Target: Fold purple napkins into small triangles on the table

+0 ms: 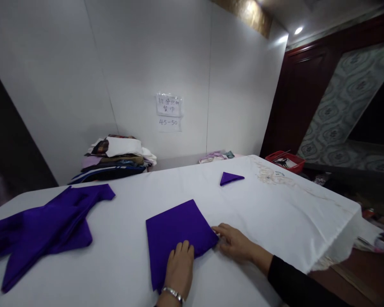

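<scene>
A purple cloth napkin (176, 226), folded into a flat four-sided shape, lies on the white-covered table (121, 256) in front of me. My left hand (179, 264), with a metal band at the wrist, rests flat on the napkin's near edge, fingers stretched out. At the napkin's right corner, my right hand (235, 243) has its thumb and forefinger closed on the fabric. Beyond it sits a small folded purple triangle (231, 178) of cloth. To the left lies a loose, rumpled heap of purple cloth (48, 226).
Stacked folded clothes (115, 157) stand at the back left by the pale wall. Some light purple fabric (215, 157) lies at the far edge. A red basket (286, 162) is beyond the far right corner. Handwritten paper signs (169, 111) are taped to the wall.
</scene>
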Available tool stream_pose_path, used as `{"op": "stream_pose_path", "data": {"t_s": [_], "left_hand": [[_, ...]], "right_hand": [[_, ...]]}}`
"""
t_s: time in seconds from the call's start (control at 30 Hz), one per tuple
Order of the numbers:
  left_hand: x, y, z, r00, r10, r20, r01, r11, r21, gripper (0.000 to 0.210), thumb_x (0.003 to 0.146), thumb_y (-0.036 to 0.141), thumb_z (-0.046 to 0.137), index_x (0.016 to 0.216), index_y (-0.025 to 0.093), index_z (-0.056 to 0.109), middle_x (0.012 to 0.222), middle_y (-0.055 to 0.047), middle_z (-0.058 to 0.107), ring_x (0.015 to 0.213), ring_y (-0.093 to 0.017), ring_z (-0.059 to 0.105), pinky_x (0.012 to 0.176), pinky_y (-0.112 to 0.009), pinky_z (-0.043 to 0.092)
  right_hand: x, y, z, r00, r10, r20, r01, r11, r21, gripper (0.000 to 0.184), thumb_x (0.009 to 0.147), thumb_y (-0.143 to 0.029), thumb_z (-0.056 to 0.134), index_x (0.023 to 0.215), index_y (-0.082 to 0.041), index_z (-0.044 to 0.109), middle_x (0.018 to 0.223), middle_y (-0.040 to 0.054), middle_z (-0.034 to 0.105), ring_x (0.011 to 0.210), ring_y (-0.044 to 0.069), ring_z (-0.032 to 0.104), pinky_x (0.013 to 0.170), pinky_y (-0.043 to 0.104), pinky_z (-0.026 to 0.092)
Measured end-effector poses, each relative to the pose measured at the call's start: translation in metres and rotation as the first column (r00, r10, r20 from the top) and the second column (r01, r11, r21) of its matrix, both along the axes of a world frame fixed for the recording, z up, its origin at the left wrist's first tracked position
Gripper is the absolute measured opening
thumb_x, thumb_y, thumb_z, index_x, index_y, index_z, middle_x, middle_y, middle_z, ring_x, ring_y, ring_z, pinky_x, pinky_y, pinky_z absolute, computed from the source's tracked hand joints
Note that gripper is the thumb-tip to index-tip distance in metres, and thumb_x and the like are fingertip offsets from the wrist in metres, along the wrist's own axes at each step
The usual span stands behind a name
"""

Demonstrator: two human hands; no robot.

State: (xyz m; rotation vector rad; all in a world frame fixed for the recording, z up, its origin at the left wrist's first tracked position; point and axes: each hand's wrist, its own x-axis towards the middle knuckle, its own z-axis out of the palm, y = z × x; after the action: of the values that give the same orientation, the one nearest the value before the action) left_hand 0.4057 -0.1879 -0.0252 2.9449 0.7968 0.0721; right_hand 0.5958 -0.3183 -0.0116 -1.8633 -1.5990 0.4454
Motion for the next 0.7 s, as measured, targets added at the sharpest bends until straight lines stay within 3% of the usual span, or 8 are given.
{"op": "stream_pose_path", "data": {"t_s": [0.1,0.2,0.33,0.47,0.6,0.7], "left_hand": [[-0.001,0.003,-0.001,0.999,0.008,0.050,-0.007,1.000,-0.011,0.053,0.077,-0.005,0.029,0.113,0.022,0.057,0.120,-0.007,0.053,0.109,-0.022,0.045,0.091,-0.038,0.034],[-0.006,0.009,0.000,0.992,0.005,0.122,0.004,0.997,-0.075,0.046,0.078,-0.003,0.032,0.104,0.021,0.061,0.107,-0.006,0.059,0.100,-0.020,0.049,0.088,-0.035,0.036],[-0.021,0.020,0.006,0.965,0.001,0.261,0.057,0.975,-0.215,0.047,0.069,-0.008,0.036,0.095,0.021,0.062,0.092,-0.002,0.060,0.091,-0.015,0.051,0.085,-0.028,0.038],[-0.048,0.027,0.010,0.926,0.024,0.376,0.109,0.938,-0.328,0.049,0.063,-0.008,0.038,0.092,0.023,0.063,0.089,0.000,0.060,0.090,-0.014,0.051,0.085,-0.029,0.039],[-0.079,0.023,0.009,0.921,0.015,0.390,0.154,0.905,-0.396,0.049,0.057,-0.007,0.038,0.086,0.023,0.063,0.087,0.000,0.060,0.087,-0.015,0.052,0.081,-0.030,0.041],[-0.095,0.015,0.009,0.921,0.021,0.388,0.158,0.892,-0.424,0.051,0.052,-0.007,0.037,0.085,0.022,0.063,0.085,-0.001,0.061,0.085,-0.016,0.052,0.079,-0.031,0.042]], "right_hand": [[-0.001,-0.007,0.003,0.966,0.140,0.217,-0.150,0.988,0.033,0.077,0.065,-0.010,0.051,0.137,-0.024,0.030,0.138,0.0085,0.036,0.126,0.025,0.032,0.102,0.043,0.027],[-0.003,-0.005,-0.001,0.950,0.147,0.275,-0.161,0.987,0.028,0.083,0.064,-0.007,0.047,0.141,-0.023,0.019,0.144,0.0084,0.028,0.131,0.024,0.021,0.106,0.046,0.018],[-0.012,0.006,-0.010,0.932,0.138,0.336,-0.194,0.971,0.141,0.073,0.069,-0.011,0.048,0.138,-0.021,0.024,0.135,0.0106,0.041,0.127,0.022,0.031,0.106,0.047,0.016],[-0.028,0.012,-0.017,0.917,0.191,0.351,-0.280,0.934,0.222,0.053,0.074,-0.015,0.049,0.126,-0.021,0.038,0.119,0.0095,0.054,0.118,0.019,0.043,0.105,0.046,0.018],[-0.048,0.011,-0.016,0.897,0.313,0.313,-0.384,0.902,0.199,0.031,0.079,-0.011,0.046,0.107,-0.023,0.051,0.102,0.0050,0.062,0.109,0.017,0.050,0.105,0.044,0.020],[-0.058,0.012,-0.007,0.879,0.415,0.233,-0.453,0.881,0.140,0.026,0.081,-0.011,0.044,0.102,-0.023,0.054,0.097,0.0042,0.063,0.102,0.016,0.055,0.104,0.042,0.022]]}}
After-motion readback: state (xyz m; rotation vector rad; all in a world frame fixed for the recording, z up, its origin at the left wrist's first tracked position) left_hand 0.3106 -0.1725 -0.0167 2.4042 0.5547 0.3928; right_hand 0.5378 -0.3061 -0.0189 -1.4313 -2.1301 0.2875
